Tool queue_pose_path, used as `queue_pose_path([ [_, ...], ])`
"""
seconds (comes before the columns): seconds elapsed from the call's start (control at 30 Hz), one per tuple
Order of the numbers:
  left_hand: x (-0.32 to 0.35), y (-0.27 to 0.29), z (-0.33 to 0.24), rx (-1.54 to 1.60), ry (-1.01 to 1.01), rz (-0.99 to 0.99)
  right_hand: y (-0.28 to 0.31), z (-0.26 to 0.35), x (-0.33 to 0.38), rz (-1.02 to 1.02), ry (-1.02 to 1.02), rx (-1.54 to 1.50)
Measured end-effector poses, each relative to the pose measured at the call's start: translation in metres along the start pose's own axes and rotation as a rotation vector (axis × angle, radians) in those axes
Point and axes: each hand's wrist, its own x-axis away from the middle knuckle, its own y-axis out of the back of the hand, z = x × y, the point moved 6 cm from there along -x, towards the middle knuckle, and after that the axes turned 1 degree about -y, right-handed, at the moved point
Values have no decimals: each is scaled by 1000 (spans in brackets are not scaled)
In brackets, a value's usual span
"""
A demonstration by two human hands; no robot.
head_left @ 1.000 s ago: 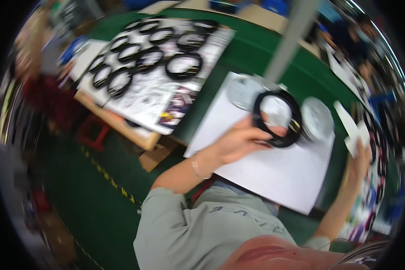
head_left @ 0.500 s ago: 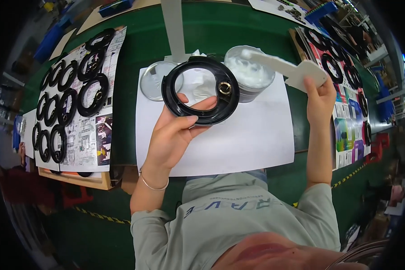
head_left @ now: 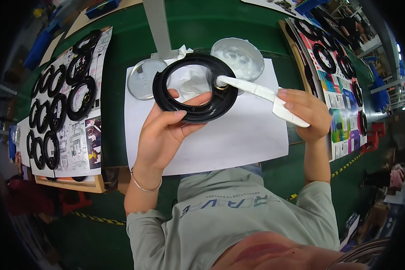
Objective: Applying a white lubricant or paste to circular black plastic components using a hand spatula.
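Observation:
My left hand [head_left: 164,128] grips a black plastic ring [head_left: 166,107] by its lower rim, thumb on the front and fingers through the opening. On the ring's right side sits a small brass-coloured bushing [head_left: 221,86], partly covered. My right hand [head_left: 307,112] is closed on the broad end of a flat white spatula [head_left: 252,88]. A dab of white paste [head_left: 221,80] on the spatula's narrow tip touches the ring at the bushing. Behind the ring stands a round tub of white paste [head_left: 238,58], and its clear lid [head_left: 141,80] lies to the left.
A white paper sheet [head_left: 220,144] covers the green bench [head_left: 193,27]. Boards with several black rings stand at left [head_left: 78,148] and right [head_left: 342,108]. A grey post [head_left: 157,27] rises behind the lid, near crumpled tissue [head_left: 184,51].
My right hand has brought the spatula's tip from above the tub down and left onto the ring's bushing. My left hand still holds the ring, slightly shifted left.

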Motion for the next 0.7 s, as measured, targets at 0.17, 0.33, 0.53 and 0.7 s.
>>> queue_pose_path([
  [0.17,1,-2,0,13,3,7,2,12,-4,44,114,90],
  [0.33,3,-3,0,7,-6,-9,0,27,-10,109,188,205],
  [0.53,2,-3,0,-17,-10,-27,-4,34,-10,182,231,288],
  [0.7,2,-2,2,-88,-3,-35,-4,32,-12,224,225,292],
])
